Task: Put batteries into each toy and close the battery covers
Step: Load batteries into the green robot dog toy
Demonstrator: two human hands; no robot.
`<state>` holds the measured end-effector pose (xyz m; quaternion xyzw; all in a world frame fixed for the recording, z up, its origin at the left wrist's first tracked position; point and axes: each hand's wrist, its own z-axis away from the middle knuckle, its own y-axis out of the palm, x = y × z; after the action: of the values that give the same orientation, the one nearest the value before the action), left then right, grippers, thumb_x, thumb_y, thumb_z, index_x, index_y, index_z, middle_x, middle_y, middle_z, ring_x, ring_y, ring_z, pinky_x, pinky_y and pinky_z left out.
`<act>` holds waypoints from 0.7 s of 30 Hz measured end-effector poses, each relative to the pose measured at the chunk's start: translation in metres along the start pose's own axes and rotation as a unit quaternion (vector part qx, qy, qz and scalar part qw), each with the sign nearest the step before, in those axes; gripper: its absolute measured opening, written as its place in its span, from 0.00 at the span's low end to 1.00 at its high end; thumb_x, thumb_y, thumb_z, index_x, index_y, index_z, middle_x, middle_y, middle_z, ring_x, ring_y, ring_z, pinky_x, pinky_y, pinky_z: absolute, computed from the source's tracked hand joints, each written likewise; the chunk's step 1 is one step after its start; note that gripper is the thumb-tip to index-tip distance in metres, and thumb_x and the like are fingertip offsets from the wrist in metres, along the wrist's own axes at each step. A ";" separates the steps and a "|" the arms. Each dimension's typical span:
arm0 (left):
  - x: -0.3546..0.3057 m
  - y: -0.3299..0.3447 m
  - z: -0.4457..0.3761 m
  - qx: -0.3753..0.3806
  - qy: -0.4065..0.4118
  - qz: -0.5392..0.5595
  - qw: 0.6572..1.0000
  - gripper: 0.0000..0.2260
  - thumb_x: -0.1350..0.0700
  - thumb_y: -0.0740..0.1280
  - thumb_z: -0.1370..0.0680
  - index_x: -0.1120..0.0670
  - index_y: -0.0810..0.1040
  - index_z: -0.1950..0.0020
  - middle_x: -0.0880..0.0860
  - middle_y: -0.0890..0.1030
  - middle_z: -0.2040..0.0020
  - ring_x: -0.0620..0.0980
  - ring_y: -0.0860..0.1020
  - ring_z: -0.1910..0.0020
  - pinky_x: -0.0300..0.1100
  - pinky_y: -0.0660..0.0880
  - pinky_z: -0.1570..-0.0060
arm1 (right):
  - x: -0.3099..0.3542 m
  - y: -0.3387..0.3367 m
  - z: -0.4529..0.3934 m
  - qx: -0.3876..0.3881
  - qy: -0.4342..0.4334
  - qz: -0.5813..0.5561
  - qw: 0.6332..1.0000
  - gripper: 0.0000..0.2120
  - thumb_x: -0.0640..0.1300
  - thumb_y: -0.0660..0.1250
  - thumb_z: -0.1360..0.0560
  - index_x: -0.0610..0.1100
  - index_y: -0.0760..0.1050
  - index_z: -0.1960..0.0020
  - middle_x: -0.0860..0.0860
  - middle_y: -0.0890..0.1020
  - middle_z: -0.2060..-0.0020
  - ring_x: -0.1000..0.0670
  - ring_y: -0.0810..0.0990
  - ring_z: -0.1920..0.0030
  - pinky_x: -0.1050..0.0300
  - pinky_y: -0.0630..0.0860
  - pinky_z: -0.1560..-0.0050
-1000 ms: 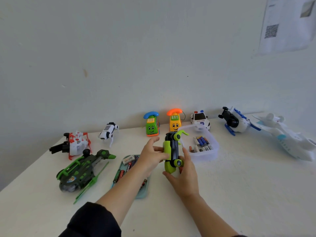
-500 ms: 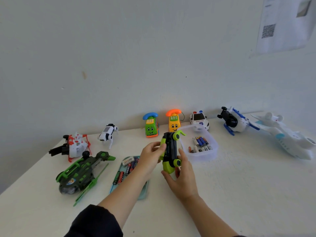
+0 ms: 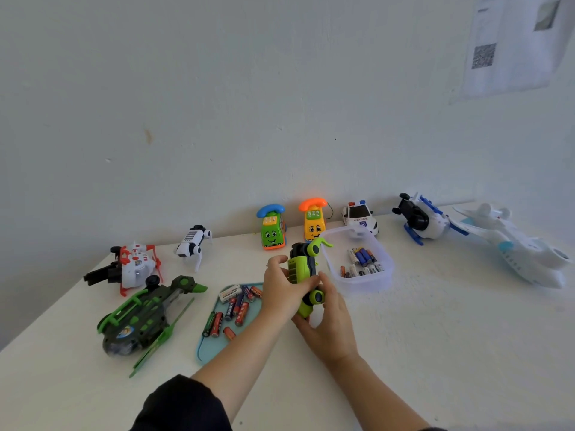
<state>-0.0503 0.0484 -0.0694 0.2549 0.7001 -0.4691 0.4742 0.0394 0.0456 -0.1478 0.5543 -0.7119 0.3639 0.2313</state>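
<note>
Both hands grip the green toy vehicle (image 3: 303,272) above the table (image 3: 435,337): left hand (image 3: 281,290) wraps its side, right hand (image 3: 329,325) cradles underneath.

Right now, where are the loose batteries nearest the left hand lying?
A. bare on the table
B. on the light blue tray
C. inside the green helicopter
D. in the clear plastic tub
B: the batteries beside the left hand lie on the light blue tray, just left of the green toy that both hands hold.
</note>
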 end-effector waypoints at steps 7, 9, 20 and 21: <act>0.000 -0.003 0.002 0.056 -0.002 -0.003 0.998 0.19 0.46 0.71 0.27 0.52 0.73 0.41 0.49 0.80 0.48 0.49 0.79 0.48 0.47 0.77 0.46 | 0.000 -0.001 0.001 0.022 0.044 -0.032 0.998 0.42 0.44 0.77 0.35 0.50 0.54 0.31 0.55 0.72 0.45 0.54 0.73 0.46 0.74 0.64 0.46; 0.001 -0.003 0.002 0.071 -0.034 0.056 0.995 0.18 0.42 0.62 0.23 0.55 0.78 0.46 0.53 0.82 0.51 0.52 0.81 0.50 0.49 0.78 0.47 | 0.001 -0.002 0.002 0.028 0.054 -0.041 0.997 0.41 0.45 0.76 0.35 0.50 0.54 0.31 0.54 0.72 0.44 0.53 0.73 0.46 0.78 0.63 0.46; 0.009 -0.015 -0.008 0.157 -0.183 0.308 0.920 0.20 0.47 0.58 0.20 0.61 0.77 0.42 0.65 0.81 0.51 0.59 0.82 0.59 0.47 0.78 0.62 | 0.005 -0.002 0.006 0.066 0.065 -0.056 0.994 0.38 0.60 0.68 0.35 0.59 0.53 0.31 0.62 0.70 0.42 0.57 0.74 0.43 0.61 0.76 0.46; 0.010 -0.014 -0.009 0.152 -0.178 0.310 0.921 0.19 0.47 0.58 0.20 0.62 0.77 0.43 0.64 0.81 0.51 0.59 0.82 0.58 0.47 0.78 0.62 | 0.004 -0.002 0.007 0.068 0.063 -0.056 0.994 0.39 0.61 0.68 0.35 0.59 0.53 0.31 0.63 0.70 0.43 0.55 0.75 0.43 0.60 0.77 0.46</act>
<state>-0.0695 0.0495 -0.0717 0.4404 0.4104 -0.4365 0.6687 0.0409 0.0375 -0.1481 0.5835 -0.6374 0.4322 0.2579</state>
